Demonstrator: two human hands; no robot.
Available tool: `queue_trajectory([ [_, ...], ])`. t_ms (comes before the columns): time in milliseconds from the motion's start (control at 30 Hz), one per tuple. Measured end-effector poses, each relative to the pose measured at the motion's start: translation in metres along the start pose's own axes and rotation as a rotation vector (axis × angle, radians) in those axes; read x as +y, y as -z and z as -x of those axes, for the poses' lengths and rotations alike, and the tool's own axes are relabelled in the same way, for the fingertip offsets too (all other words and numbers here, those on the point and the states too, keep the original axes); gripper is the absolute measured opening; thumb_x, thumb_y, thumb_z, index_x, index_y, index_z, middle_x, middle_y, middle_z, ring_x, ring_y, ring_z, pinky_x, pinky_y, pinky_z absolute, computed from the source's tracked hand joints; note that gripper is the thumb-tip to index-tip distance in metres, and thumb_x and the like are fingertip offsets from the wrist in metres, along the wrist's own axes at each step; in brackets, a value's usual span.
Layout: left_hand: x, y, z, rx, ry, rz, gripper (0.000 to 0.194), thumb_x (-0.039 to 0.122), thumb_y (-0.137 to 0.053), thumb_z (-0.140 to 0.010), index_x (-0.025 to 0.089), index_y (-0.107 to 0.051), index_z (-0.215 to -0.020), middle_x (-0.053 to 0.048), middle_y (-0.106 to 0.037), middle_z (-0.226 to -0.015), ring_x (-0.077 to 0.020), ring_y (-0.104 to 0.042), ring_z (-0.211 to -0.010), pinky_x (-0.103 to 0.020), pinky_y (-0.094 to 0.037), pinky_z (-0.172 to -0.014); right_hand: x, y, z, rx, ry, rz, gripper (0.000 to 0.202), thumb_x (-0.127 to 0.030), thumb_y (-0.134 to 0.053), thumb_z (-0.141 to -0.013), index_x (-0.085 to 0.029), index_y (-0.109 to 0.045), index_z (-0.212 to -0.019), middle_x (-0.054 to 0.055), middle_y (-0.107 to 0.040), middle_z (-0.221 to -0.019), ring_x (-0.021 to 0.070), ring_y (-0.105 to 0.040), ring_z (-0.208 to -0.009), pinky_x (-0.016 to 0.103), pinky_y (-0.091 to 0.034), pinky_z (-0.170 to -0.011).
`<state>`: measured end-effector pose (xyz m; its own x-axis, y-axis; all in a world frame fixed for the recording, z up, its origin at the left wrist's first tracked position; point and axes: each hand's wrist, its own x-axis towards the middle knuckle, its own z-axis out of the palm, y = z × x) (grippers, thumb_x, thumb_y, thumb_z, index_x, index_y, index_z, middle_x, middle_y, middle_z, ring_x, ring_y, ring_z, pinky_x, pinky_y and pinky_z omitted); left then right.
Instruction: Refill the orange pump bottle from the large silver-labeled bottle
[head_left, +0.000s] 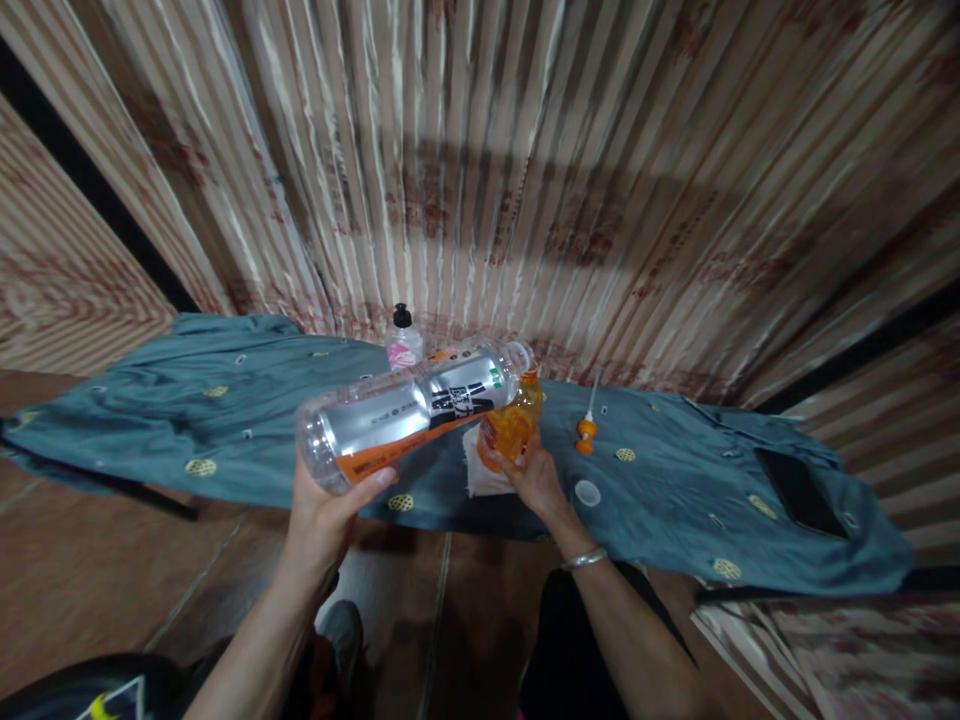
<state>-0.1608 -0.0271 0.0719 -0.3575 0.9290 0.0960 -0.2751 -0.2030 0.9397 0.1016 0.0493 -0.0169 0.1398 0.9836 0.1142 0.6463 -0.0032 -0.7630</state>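
My left hand (330, 510) is wrapped round the base of a large clear plastic bottle (405, 410) with a silver and orange label. The bottle lies nearly on its side in the air, its open mouth at the upper right. Just under that mouth is the neck of a smaller orange bottle (517, 420), which my right hand (529, 475) grips. Whether the two necks touch I cannot tell. Beneath the orange bottle a white cloth (484, 475) lies on the table. An orange pump top (586, 432) with a thin tube and a white cap (588, 493) lie to the right.
A clear bottle with a black top (403, 340) stands at the back of the narrow table with its green cloth (262, 400). A black phone (802, 492) lies at the right end. Striped curtains (480, 180) hang close behind, and dark poles (97, 170) slant at both sides.
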Motion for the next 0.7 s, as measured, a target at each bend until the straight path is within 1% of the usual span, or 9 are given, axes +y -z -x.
queue_trajectory([
  [133,0.0018,-0.0011,0.0008,-0.009,0.001,-0.007,0.106,0.028,-0.103,-0.053,0.023,-0.056,-0.148,-0.01,-0.077,-0.124,-0.0263,-0.076,-0.093,-0.031,-0.062,-0.067,0.0016,-0.0005,-0.0003,0.008,0.023,0.003,0.07,-0.043,-0.08,-0.086,-0.019,-0.054,-0.147,0.014,-0.084,-0.118,0.0356,-0.082,-0.109,0.047,-0.064,-0.095],
  [233,0.0036,-0.0039,0.001,0.007,-0.005,-0.014,0.107,0.031,-0.104,-0.051,0.023,-0.058,-0.146,-0.009,-0.079,-0.118,-0.027,-0.076,-0.089,-0.032,-0.062,-0.065,0.0025,-0.0011,-0.001,0.014,0.029,0.008,0.072,-0.042,-0.079,-0.085,-0.017,-0.054,-0.148,0.014,-0.084,-0.117,0.0371,-0.082,-0.108,0.049,-0.065,-0.093],
  [333,0.0036,-0.0052,0.0006,0.026,-0.013,-0.012,0.109,0.032,-0.104,-0.047,0.022,-0.059,-0.146,-0.009,-0.08,-0.114,-0.027,-0.076,-0.087,-0.032,-0.061,-0.063,0.0033,-0.0019,-0.0013,0.007,0.022,0.011,0.074,-0.042,-0.078,-0.085,-0.013,-0.053,-0.148,0.017,-0.083,-0.12,0.0382,-0.081,-0.111,0.05,-0.064,-0.096],
  [467,0.0003,-0.0019,-0.0006,0.01,0.0,-0.002,0.108,0.03,-0.104,-0.049,0.023,-0.058,-0.147,-0.009,-0.079,-0.114,-0.0273,-0.077,-0.088,-0.034,-0.063,-0.066,0.0039,-0.0021,-0.0004,0.004,0.029,-0.01,0.072,-0.043,-0.078,-0.086,-0.015,-0.054,-0.147,0.016,-0.082,-0.122,0.0365,-0.081,-0.112,0.048,-0.063,-0.099],
  [567,-0.0007,-0.0008,-0.001,0.005,0.004,-0.005,0.106,0.031,-0.104,-0.05,0.023,-0.059,-0.146,-0.009,-0.078,-0.116,-0.0277,-0.077,-0.089,-0.034,-0.064,-0.066,0.0036,-0.0014,0.0001,0.005,0.047,-0.021,0.069,-0.043,-0.077,-0.086,-0.016,-0.055,-0.145,0.015,-0.083,-0.12,0.0352,-0.081,-0.11,0.047,-0.064,-0.096],
  [633,-0.0001,-0.0016,-0.001,0.015,-0.007,-0.009,0.104,0.033,-0.104,-0.048,0.022,-0.062,-0.142,-0.008,-0.079,-0.111,-0.0282,-0.077,-0.089,-0.033,-0.064,-0.066,0.0031,-0.0005,0.0001,0.004,0.046,-0.005,0.068,-0.043,-0.077,-0.086,-0.016,-0.056,-0.144,0.014,-0.083,-0.116,0.0351,-0.082,-0.107,0.046,-0.064,-0.094],
  [700,0.0006,-0.0028,-0.0011,0.013,-0.039,-0.006,0.1,0.033,-0.104,-0.048,0.021,-0.064,-0.139,-0.005,-0.079,-0.097,-0.0288,-0.078,-0.09,-0.033,-0.064,-0.069,0.0024,0.0002,0.0,-0.002,0.034,0.016,0.068,-0.043,-0.078,-0.086,-0.015,-0.056,-0.144,0.014,-0.083,-0.114,0.0353,-0.082,-0.106,0.045,-0.064,-0.094],
])
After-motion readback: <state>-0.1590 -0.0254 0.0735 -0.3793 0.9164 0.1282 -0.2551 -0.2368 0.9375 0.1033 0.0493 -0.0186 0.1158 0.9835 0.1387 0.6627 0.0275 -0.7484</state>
